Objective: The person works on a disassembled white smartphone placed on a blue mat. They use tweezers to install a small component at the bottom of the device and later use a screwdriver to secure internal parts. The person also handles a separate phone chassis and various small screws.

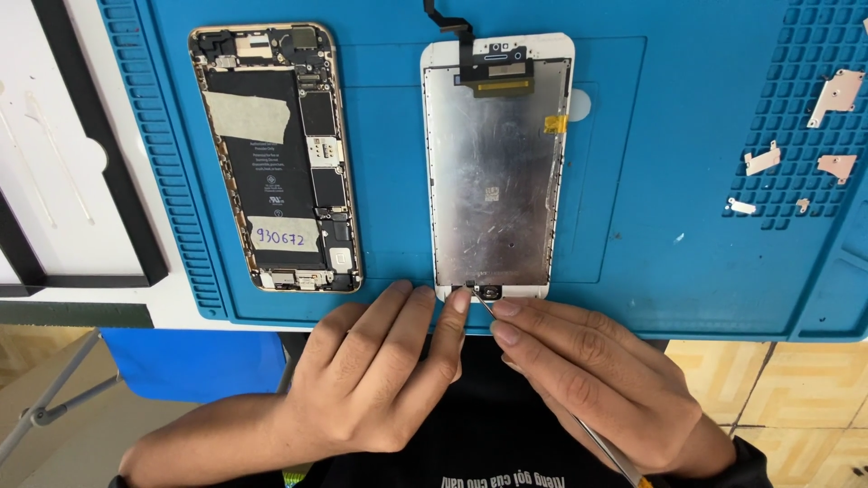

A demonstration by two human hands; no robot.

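Blue silicone repair mat [687, 181] covered the bench, w/ a detached white phone screen assembly [495, 163], silver metal backplate up, lying face-down at centre. Near edge of that assembly sat right at the mat's near rim, just beyond both hands.

Left hand [380, 380]: curled loosely, fingers extended fwd, fingertips pressed on the assy's near-left corner; nothing gripped, just bracing. Right hand [588, 380]: closed in a pinch round a thin metal-shafted tool [597, 438], tip angled far-left into the round home-button area [488, 292] at the near edge.

Left of the screen, well apart: opened gold-framed phone body [276, 158], black battery & boards exposed, pale tape strips on the battery. Far right on the mat's grid section: several small pinkish metal brackets [836, 95], loose.

Risks, as judged from this view:
- Tool tip could have slipped off the small part & gouged the backplate or nicked a nearby ribbon; steep angle + thin tip the cause.
- Too much prying force likely to tear the button's thin flex.
- Black flex cable [452, 23] at the far end stuck up unsecured; assy sliding under uneven left-hand pressure could have kinked it.
- Assy so close to the near rim: a hard push toward the body might have tipped it off the mat.
- Loose brackets far right prone to scatter if the mat got bumped.
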